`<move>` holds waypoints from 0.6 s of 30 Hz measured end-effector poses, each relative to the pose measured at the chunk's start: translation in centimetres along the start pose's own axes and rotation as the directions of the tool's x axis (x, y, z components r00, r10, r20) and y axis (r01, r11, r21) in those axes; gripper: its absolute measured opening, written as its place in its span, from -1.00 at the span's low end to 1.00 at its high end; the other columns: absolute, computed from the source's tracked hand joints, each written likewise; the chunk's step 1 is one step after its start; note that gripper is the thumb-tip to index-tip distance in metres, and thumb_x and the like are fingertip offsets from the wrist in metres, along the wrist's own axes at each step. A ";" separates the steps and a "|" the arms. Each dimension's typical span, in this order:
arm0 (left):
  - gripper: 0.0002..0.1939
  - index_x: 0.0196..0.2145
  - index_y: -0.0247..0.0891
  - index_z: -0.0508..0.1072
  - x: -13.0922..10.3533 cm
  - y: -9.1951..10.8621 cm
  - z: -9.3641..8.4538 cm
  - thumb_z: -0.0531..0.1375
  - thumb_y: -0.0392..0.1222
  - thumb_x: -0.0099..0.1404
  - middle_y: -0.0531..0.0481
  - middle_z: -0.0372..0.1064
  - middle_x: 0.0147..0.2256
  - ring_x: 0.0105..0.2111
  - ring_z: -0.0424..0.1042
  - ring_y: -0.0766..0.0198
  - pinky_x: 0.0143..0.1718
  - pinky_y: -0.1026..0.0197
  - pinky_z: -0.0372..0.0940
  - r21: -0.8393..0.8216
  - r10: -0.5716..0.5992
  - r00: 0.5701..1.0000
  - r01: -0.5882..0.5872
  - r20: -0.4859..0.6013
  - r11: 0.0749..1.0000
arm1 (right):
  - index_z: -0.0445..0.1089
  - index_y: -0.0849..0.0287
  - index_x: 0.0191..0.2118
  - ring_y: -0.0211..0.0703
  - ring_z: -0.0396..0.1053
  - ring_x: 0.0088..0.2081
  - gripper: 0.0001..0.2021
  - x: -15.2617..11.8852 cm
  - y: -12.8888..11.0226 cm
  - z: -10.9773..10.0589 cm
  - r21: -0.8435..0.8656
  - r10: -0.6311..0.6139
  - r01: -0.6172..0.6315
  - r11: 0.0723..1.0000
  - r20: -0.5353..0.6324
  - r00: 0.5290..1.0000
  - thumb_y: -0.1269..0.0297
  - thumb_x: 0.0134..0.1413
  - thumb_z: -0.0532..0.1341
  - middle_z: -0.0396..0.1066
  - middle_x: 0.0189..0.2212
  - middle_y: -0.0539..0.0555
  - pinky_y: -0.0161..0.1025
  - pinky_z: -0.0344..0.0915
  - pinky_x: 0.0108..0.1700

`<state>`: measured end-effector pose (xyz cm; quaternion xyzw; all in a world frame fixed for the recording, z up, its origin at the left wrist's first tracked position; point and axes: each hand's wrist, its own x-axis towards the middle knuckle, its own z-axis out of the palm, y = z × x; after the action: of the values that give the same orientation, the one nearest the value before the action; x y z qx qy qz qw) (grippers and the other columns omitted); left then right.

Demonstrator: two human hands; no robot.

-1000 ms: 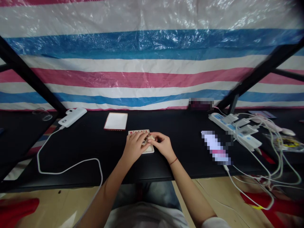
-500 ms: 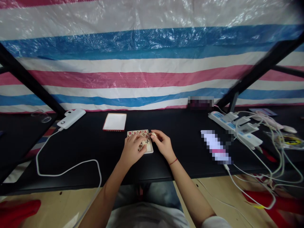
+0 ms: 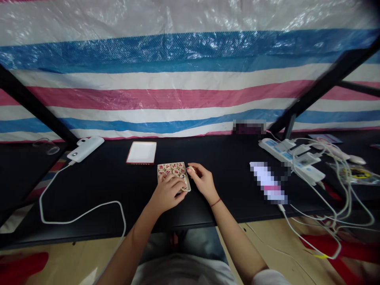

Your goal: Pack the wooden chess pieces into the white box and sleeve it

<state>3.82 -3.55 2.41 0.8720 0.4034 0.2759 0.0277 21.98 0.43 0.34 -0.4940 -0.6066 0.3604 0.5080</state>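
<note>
Pieces [image 3: 174, 166] sit in a box [image 3: 188, 181] on the black table [image 3: 219, 213]. The left hand [image 3: 168, 193] bends over the box's near side; I cannot tell if it pinches a piece. The right hand [image 3: 203, 182] pinches a white disc [image 3: 191, 169] just beside the box.

Muted light, with glare on a glossy white, blue and pink striped plastic sheet [image 3: 166, 99].
White glints crowd its upper part; the flat black tabletop [image 3: 228, 170] is dim. Round, red-marked cream discs [image 3: 174, 166] look slightly soft, a red, cloth-like shape [image 3: 25, 265] at lower left is blurred, and mosaic blocks obscure an oblong lilac shape [image 3: 268, 183].
</note>
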 end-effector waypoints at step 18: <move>-0.85 -0.28 -0.13 0.47 0.0 -0.5 0.8 0.17 -0.04 0.35 0.09 0.52 -0.18 -0.12 0.35 0.19 -0.02 0.03 0.03 0.043 0.023 1.000 -0.024 0.014 0.999 | 0.49 0.20 -0.16 -0.25 0.32 -0.48 -0.64 0.0 -0.3 0.0 -0.086 -0.033 0.034 0.996 0.005 0.999 0.01 0.09 0.23 0.48 -0.41 0.06 -0.31 0.30 -0.41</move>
<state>3.87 -3.03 1.58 0.8788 0.3989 0.2616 0.0082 21.94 0.36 0.60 -0.5046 -0.6307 0.3262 0.4911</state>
